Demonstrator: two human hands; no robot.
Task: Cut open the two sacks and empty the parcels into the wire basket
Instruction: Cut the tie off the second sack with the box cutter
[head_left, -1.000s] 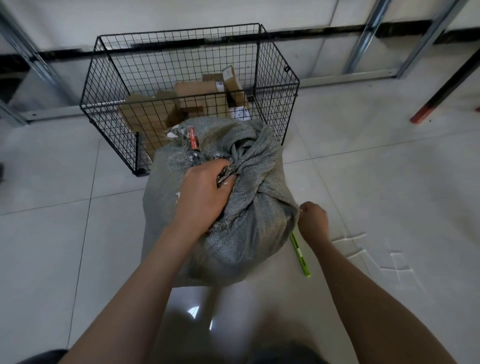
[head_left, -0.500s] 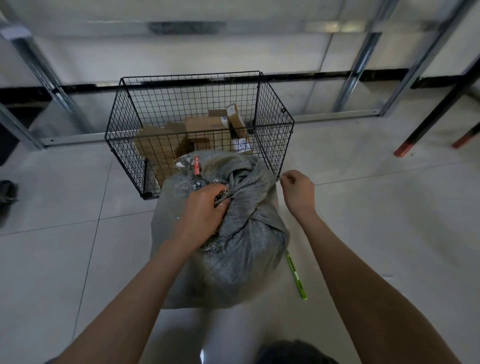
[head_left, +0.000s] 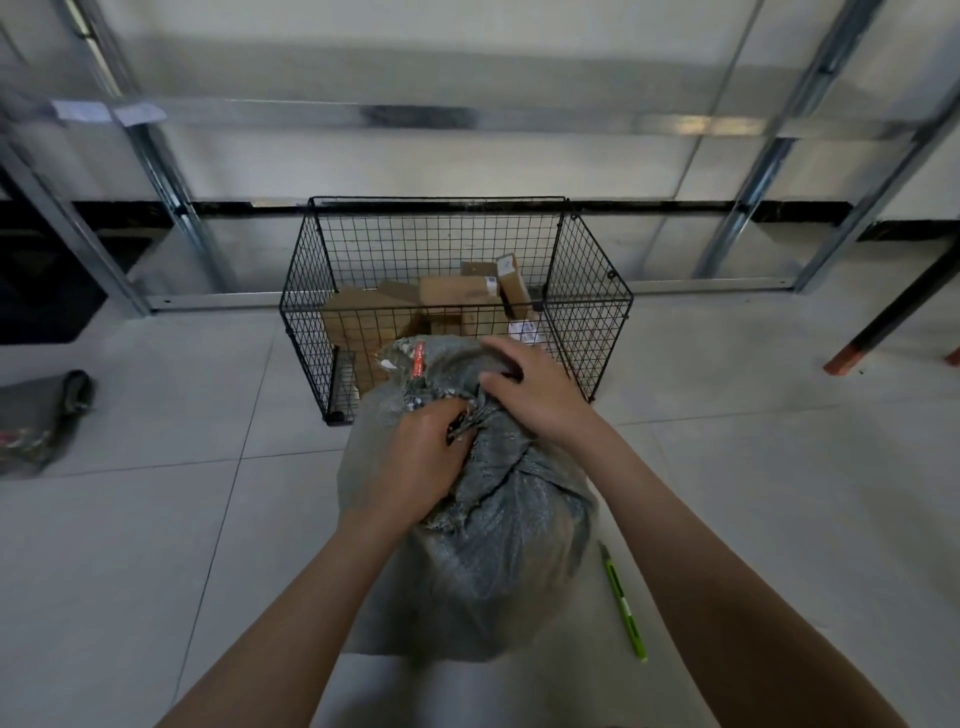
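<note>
A full grey woven sack (head_left: 498, 561) stands on the tiled floor just in front of the black wire basket (head_left: 587, 312). Its bunched top carries a red tag (head_left: 418, 359). My left hand (head_left: 421, 462) is clenched on the gathered neck of the sack. My right hand (head_left: 530, 387) grips the fabric at the top right of the neck, touching the left hand's grip. Several brown cardboard parcels (head_left: 457, 296) lie inside the basket. A green utility knife (head_left: 623, 605) lies on the floor right of the sack, under my right forearm.
A flattened grey sack (head_left: 36, 421) lies on the floor at the far left. Metal shelf uprights (head_left: 171, 192) stand along the wall behind the basket. A dark leg with a red foot (head_left: 852, 353) slants in at the right.
My right hand left the floor beside the green knife, rose past the sack's right side and closed on its top. The left hand kept its hold. The view tilted up.
</note>
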